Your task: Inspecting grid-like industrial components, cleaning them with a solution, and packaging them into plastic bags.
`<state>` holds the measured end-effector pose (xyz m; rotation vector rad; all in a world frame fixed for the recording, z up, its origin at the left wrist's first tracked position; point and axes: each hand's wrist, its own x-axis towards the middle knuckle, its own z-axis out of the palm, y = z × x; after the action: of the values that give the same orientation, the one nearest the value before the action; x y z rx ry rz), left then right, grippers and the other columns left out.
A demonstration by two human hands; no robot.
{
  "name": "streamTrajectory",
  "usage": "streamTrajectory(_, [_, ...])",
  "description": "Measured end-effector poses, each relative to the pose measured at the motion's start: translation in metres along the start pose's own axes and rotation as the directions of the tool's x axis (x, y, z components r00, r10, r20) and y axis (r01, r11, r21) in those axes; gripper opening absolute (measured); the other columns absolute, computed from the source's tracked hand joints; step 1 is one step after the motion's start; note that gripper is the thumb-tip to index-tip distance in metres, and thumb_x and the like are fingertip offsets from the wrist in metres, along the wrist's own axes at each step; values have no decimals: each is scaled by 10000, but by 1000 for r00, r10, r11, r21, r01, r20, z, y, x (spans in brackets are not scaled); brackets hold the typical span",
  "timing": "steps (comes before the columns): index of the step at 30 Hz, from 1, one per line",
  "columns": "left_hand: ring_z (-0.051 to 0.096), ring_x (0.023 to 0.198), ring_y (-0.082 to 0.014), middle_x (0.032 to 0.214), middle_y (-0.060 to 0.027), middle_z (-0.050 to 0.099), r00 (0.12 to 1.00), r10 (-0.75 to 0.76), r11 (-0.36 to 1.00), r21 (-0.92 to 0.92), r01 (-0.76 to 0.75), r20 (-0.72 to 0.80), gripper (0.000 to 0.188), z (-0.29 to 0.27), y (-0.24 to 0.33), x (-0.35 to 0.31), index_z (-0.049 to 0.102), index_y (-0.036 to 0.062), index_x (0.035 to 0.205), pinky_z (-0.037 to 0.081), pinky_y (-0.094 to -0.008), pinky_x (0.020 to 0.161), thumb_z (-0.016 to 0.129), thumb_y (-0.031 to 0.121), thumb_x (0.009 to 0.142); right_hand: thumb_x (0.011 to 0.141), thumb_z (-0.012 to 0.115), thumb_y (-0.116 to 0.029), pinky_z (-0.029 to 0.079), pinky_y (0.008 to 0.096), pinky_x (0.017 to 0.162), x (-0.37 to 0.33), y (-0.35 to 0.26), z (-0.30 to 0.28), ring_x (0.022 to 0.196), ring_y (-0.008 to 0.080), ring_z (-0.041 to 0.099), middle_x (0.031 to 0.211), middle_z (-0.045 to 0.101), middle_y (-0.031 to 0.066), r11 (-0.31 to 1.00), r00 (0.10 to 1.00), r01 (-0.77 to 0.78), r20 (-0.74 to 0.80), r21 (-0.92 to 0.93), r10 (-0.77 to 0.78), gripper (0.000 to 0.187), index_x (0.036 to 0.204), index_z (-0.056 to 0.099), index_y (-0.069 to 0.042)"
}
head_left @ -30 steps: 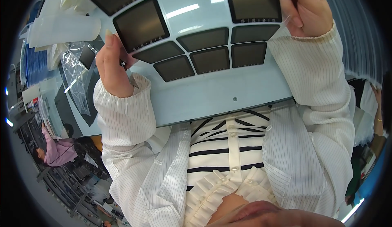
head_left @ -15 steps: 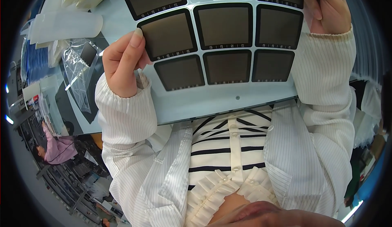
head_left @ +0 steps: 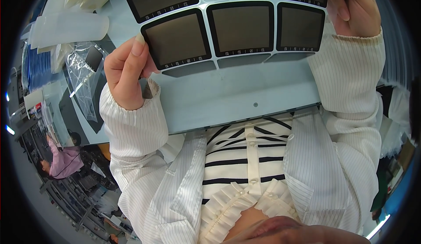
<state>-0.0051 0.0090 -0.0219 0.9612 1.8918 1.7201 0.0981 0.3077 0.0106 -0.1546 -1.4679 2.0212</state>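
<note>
A clear sheet bearing several dark, black-bordered rectangular panels [head_left: 240,27] is held up above a pale, glossy tabletop [head_left: 210,99]. Small pale marks run along each panel's lower border. My left hand [head_left: 127,71] pinches the sheet's lower left edge, thumb on top. At the right edge, my right hand [head_left: 357,11] is closed against the sheet, its fingertips partly hidden. Below the sheet's lower edge lie grey panel-like shapes [head_left: 241,60]; whether they are shadows or reflections I cannot tell. The sheet's far part runs out of view at the top.
Translucent plastic sheets [head_left: 72,27] and a crinkled clear bag [head_left: 83,75] lie on the left, over dark flat pieces. Blue-edged stacked material [head_left: 37,68] stands beyond them. A person in a pink top [head_left: 66,160] is farther off at the left. Stacked clear sheeting [head_left: 397,46] fills the right side.
The sheet has shifted slightly left and looks a little larger. My left hand moved left and down with it. The lower row of dark panel shapes has become grey and partly covered.
</note>
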Motion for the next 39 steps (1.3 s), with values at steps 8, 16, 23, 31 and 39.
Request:
streamTrajectory(8, [382, 474, -74, 598, -44, 558, 998, 22, 999, 30, -24, 61, 523, -1, 0, 5, 573, 21, 716, 263, -213, 446, 302, 370, 994, 946, 499, -112, 259, 172, 315, 4, -5, -3, 339, 53, 350, 939, 678, 15, 995, 996, 20, -86, -95, -28, 336, 1281, 523, -111])
streamTrajectory(16, [366, 471, -74, 641, -50, 564, 996, 24, 1000, -7, -23, 84, 508, -2, -1, 4, 565, 8, 715, 271, -215, 460, 298, 338, 994, 944, 498, -107, 248, 171, 311, 6, -3, -1, 342, 47, 357, 922, 678, -10, 998, 989, 39, -138, -57, -47, 325, 1267, 536, -112])
streamTrajectory(23, [352, 499, -53, 648, -14, 533, 988, 21, 995, -100, -6, 150, 280, -3, -3, 2, 548, 4, 742, 281, -204, 495, 499, 210, 925, 949, 488, -113, 246, 184, 309, 9, -7, -1, 324, 59, 319, 907, 681, 14, 998, 988, 37, -151, 40, -31, 319, 1266, 526, -97])
streamTrajectory(31, [358, 526, -50, 603, 19, 497, 998, 26, 999, -21, -25, 60, 231, 6, 4, 4, 526, 36, 719, 282, -209, 508, 567, 182, 893, 961, 455, -111, 277, 178, 324, 12, -7, -13, 336, 58, 332, 959, 676, 20, 990, 983, 138, -122, 28, -134, 313, 1268, 507, -71])
streamTrajectory(39, [329, 505, -45, 572, 36, 441, 997, 62, 997, -44, -60, 44, 254, 1, 0, 3, 525, 48, 719, 253, -218, 491, 557, 207, 915, 976, 412, -109, 328, 169, 343, 20, -3, -31, 334, 57, 360, 1003, 677, 31, 976, 980, 153, 108, 154, -170, 322, 1288, 479, -61])
